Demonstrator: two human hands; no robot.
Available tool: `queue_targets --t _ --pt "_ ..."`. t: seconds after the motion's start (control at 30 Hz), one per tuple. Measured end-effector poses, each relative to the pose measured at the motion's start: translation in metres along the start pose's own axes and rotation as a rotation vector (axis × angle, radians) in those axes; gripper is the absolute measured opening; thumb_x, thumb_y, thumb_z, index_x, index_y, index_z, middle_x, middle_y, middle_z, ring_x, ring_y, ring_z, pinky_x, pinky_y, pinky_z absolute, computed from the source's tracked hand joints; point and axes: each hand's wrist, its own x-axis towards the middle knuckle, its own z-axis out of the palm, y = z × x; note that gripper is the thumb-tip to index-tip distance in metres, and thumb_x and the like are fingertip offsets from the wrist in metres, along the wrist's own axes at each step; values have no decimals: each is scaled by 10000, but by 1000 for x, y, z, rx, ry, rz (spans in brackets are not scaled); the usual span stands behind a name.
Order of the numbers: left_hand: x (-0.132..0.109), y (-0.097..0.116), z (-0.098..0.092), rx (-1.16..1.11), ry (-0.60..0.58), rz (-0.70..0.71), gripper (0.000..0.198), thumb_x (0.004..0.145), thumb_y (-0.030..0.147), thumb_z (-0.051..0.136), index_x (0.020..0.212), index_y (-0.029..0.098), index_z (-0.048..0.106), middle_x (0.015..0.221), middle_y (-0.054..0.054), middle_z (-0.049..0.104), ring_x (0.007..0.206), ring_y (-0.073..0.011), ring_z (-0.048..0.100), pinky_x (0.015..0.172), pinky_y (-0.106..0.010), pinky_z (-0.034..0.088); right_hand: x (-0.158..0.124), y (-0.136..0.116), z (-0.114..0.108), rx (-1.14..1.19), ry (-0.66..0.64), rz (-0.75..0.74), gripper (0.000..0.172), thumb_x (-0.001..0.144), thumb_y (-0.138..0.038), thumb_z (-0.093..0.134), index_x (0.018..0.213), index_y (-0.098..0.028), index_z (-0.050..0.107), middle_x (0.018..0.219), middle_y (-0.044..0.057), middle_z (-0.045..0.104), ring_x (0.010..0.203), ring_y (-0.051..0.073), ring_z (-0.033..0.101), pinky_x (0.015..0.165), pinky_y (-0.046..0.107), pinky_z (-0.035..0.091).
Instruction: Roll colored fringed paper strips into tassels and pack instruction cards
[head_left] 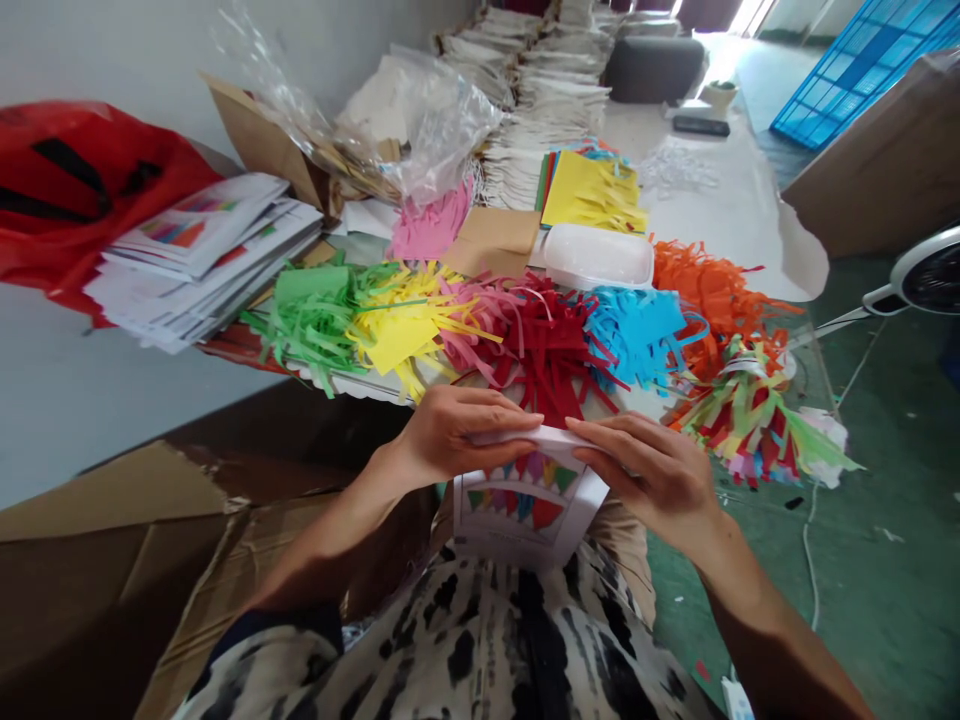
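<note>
So closest in, right over the lap, is a white printed packet (510,525) with coloured flags on its face, left hand (465,430) and right hand (652,470) both on its top edge. Each hand is narrow, fingers and thumb pinching the pale fold from its own end, fingertips nearly meeting in the middle. Progress-wise, my read is the packet already has its boxy shape and this top fold is the bit not settled yet; can't tell if anything's inside. Off to the left there's an open cardboard box (112,500). Just past the hands, the front of the tabletop (757,245) is packed with fringe bundles: green (311,310), yellow (397,340), pink (484,320), red (555,330), blue (637,330) and orange (712,300), plus a mixed-colour bundle (757,420) at the right end. None of those is in a hand, so that lot looks untouched for now. Honestly that crowded row is the main thing in the way, hardly any room to set the packet down. Behind it sit a white tray (600,255), a pile of printed sheets (217,260) and crumpled clear plastic (442,120). Way back: tall white stacks (555,120) and a blue crate (870,70).
</note>
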Motion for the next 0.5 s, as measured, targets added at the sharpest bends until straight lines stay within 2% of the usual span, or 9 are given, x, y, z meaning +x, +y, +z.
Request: queue_targets --t 0.17,0.3,0.5 --pt "2 4 -3 -5 -39 -8 289 823 257 882 1110 247 855 980 -101 849 822 -215 820 728 -264 642 -2 -1 -1 63 1 78 306 998 -228 695 1280 -327 763 1061 30 830 892 187 782 763 324 612" --pt "-2 6 -9 -53 -87 -16 506 762 301 939 1248 259 806 1141 -133 827 985 -257 813 863 -323 655 -5 3 -6 142 30 171 307 982 -205 708 1251 -337 774 1066 25 823 889 184 776 749 315 614" --pt "-11 0 -11 -100 -43 13 344 937 147 740 1256 261 800 1172 -112 819 1052 -236 811 909 -312 662 -4 5 -10 190 4 214 318 970 -183 723 1237 -349 769 1077 4 821 882 164 773 737 289 609"
